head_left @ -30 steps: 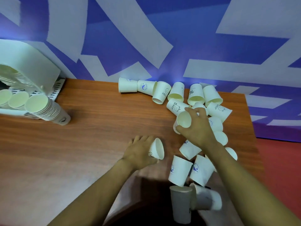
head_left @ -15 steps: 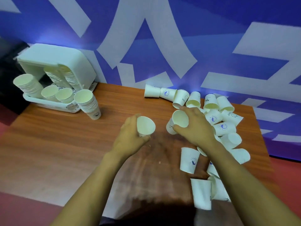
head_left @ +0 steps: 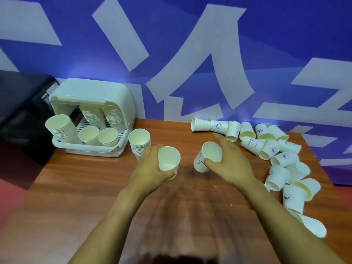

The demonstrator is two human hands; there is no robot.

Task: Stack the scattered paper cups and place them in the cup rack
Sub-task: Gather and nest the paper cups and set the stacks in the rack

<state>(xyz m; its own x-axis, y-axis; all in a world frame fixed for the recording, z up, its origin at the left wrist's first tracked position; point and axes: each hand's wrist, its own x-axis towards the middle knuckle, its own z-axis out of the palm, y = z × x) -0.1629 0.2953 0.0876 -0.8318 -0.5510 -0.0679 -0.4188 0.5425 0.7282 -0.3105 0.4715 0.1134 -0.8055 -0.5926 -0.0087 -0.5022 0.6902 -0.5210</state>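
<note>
Left hand: your left hand (head_left: 152,168) has its fingers curled round a single paper cup (head_left: 168,159), mouth tipped toward you, probably so it can receive the next one.
Right hand: your right hand (head_left: 228,164) grips a second cup (head_left: 208,156), thumb over the near wall and fingers behind, mouth also facing you. The two cups are apart, side by side over the middle of the wooden table (head_left: 85,197), which reads as the instant before nesting one in the other.
Scattered cups: the loose pile (head_left: 266,147) runs from 1 o'clock round to 4 o'clock of your hands, most lying on their sides, touching or overlapping, so each has to be lifted out singly.
Cup rack: the rack (head_left: 91,103) stands at 10 o'clock, its cover raised and the front open toward you, so stacks can slide in. Several stacks already sit inside it.
Standing stack: one stack (head_left: 140,143) waits upright on the table just beside the rack, at 11 o'clock of the left hand, likely the one being built.
Hidden: the left-hand fingertips are behind the cup, and the stack's base is behind that hand.
Cut off: the lowest cups at 4 o'clock are partly covered by your right forearm.
Hard to read: the table near you is smeared by motion blur, and most cup prints are too small to make out.
</note>
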